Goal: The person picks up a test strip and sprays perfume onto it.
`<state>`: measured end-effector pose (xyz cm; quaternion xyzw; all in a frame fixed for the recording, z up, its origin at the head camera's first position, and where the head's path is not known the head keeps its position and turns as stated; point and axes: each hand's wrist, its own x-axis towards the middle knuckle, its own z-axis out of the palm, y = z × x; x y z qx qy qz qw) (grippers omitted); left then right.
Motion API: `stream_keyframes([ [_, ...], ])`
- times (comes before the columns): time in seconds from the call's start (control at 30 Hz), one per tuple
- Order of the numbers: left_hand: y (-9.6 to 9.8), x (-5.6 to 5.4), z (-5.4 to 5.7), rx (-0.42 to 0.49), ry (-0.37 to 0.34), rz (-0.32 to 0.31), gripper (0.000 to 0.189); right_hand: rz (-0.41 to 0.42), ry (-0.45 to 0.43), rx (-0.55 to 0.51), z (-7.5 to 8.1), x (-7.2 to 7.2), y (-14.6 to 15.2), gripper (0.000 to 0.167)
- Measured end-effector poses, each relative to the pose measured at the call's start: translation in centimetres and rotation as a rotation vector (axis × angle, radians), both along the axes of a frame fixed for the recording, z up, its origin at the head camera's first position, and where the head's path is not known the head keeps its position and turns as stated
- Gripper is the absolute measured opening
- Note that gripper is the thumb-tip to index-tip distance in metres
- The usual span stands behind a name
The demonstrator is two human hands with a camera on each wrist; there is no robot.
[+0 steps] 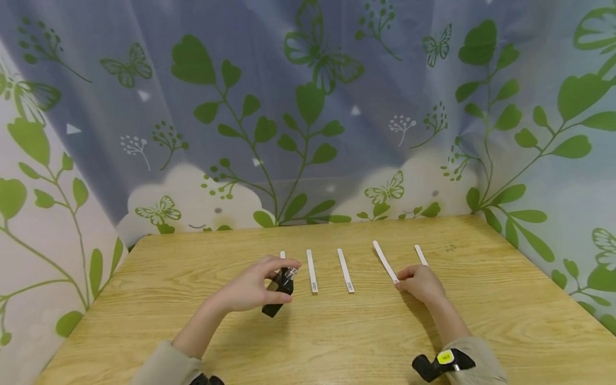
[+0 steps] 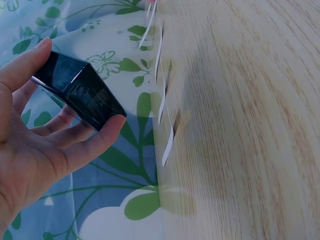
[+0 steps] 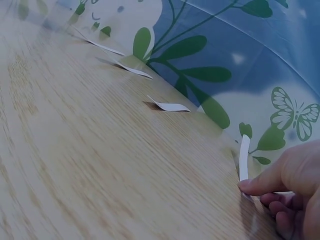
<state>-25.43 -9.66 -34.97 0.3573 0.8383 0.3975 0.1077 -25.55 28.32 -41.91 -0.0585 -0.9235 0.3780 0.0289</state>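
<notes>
A: What are the two hands doing?

B: The left hand (image 1: 250, 286) has the dark bottle (image 1: 285, 285) between thumb and fingers, held tilted above the table (image 1: 337, 342), with its silver sprayer (image 1: 290, 272) on the side toward the far edge. The right hand (image 1: 424, 286) pinches the near end of one white strip (image 1: 384, 261), over toward the table's right edge

A: And the other strips?

B: They lie in a row, roughly parallel, set in from the far edge where the patterned cloth (image 1: 240, 32) hangs. The second strip (image 1: 312, 271) and third strip (image 1: 345, 271) show in full, with small marks at their near ends. The leftmost strip (image 1: 282, 254) runs behind the left hand, and the rightmost strip (image 1: 421, 254) is partly behind the right one

A: So how far along would you call it?

B: The laying-out looks done — five strips, spaced along the far edge. One is in the fingers, the bottle is in the other hand, yet the two are well apart, so I would judge the spraying of this strip not yet done

A: Are any of the others sprayed?

B: Cannot tell — no damp patch shows at this size. Setting strip and bottle down also remains, I would guess
</notes>
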Motion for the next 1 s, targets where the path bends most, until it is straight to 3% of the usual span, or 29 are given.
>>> stream_keyframes([
  [0.47,-0.12,-0.02,-0.02,-0.002,0.008,-0.018,0.059,-0.009,0.016,0.024,0.12,0.17,-0.66,0.006],
  [0.77,-0.19,-0.07,-0.03,-0.002,0.013,-0.011,0.059,0.003,0.075,0.042,0.16,0.25,-0.66,0.013],
  [1.0,-0.15,-0.06,0.01,-0.006,0.012,-0.011,0.059,0.013,0.076,0.086,0.06,0.33,-0.7,0.006],
])
